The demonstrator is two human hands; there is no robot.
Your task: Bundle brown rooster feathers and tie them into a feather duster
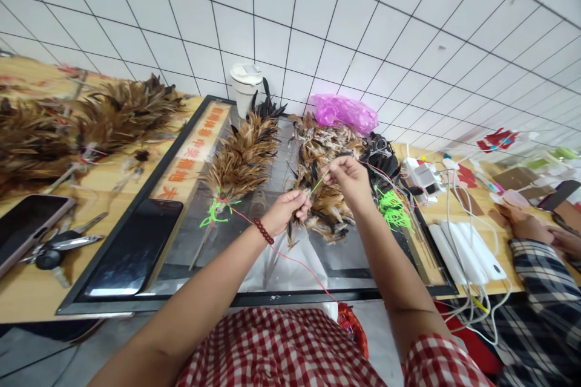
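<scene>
My left hand is closed around a small bunch of brown feathers, a bead bracelet on its wrist. My right hand pinches a thin green string that runs to the bunch. A red thread trails from my left hand down toward my lap. Both hands hover over a loose pile of brown feathers on a dark glass-topped board. A finished feather bundle tied with green string lies to the left.
A white lidded cup and a pink plastic bag stand at the back. Two phones and keys lie left, with more feather bundles. White chargers and cables lie right, beside another person's hand in a plaid sleeve.
</scene>
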